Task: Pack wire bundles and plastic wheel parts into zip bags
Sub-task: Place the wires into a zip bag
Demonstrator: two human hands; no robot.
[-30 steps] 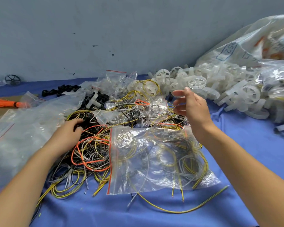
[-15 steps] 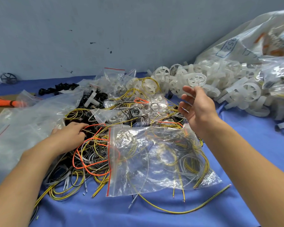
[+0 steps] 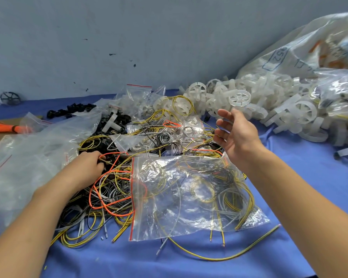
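Note:
A clear zip bag (image 3: 191,199) with a red seal lies in front of me on the blue cloth, holding coiled yellow, grey and black wires. To its left spreads a loose tangle of wires (image 3: 109,199) in orange, yellow, grey and black. My left hand (image 3: 84,169) digs into this tangle, fingers curled round wires near an orange loop; the fingertips are hidden. My right hand (image 3: 237,135) hovers above the far wires, palm turned inward, fingers spread, holding nothing. Just beyond its fingertips lies a white plastic wheel (image 3: 239,98) on a heap of white wheel parts (image 3: 285,111).
Large filled plastic sacks (image 3: 301,49) lean against the wall at right. Empty clear bags (image 3: 28,157) cover the left side. Small zip bags (image 3: 139,95), black plastic parts (image 3: 72,109), an orange wire bundle (image 3: 2,127) and a black wheel (image 3: 10,98) lie behind.
My left hand has slid right, deeper into the wire tangle, and curled its fingers. My right hand has opened wider and turned its palm more inward near the white wheel.

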